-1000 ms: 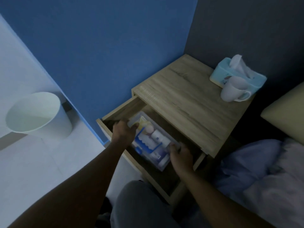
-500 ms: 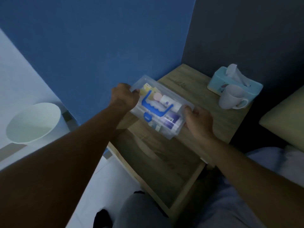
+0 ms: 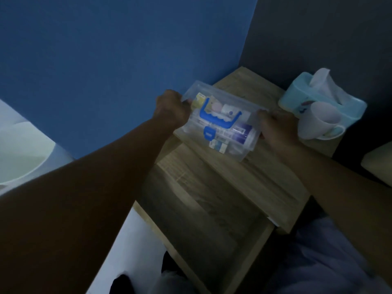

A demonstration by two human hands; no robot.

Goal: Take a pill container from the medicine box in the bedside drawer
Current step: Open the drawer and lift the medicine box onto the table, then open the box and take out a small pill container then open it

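Two hands are gripping a clear medicine box by its short ends in the head view: the left hand is clamping the far-left end, the right hand the near-right end, fingers curled onto the plastic. The box is sitting over the left part of the worktop, just above the open drawer; whether it is resting or hovering I cannot tell. Pill containers are showing through the lid, under a blue handle.

Risk, as I judge it: the box is overhanging the worktop's left edge, so letting go early could be tipping it into the drawer. To the right, a mug and tissue box are crowding the far-right corner, close to the right hand. Open room is lying along the near edge.
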